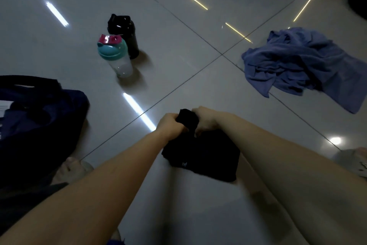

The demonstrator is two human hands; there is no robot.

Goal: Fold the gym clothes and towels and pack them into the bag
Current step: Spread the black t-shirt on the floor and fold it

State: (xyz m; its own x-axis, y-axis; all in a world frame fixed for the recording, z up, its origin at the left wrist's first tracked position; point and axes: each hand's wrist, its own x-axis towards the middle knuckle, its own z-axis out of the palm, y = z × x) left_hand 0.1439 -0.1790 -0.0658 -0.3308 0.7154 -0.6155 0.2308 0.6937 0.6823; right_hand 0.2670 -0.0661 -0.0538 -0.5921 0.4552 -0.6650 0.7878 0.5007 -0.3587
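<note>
A: On the tiled floor [178, 50], the left grip [170, 125] and right grip [202, 118] both clutch a bunched end of the black garment [204, 157], mid-fold.

B: Next?

A: Probably finish folding, then carry it left to the navy bag [39, 117]. The blue towel [297, 66] lies crumpled, well apart. The shaker bottle [117, 60] and black bottle [125, 34] stand off the path.

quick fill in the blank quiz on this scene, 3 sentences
1. The left hand and right hand both grip a garment coloured ____.
2. The crumpled towel is coloured ____.
3. The navy bag lies on the person's ____ side.

Missing words: black; blue; left.
</note>
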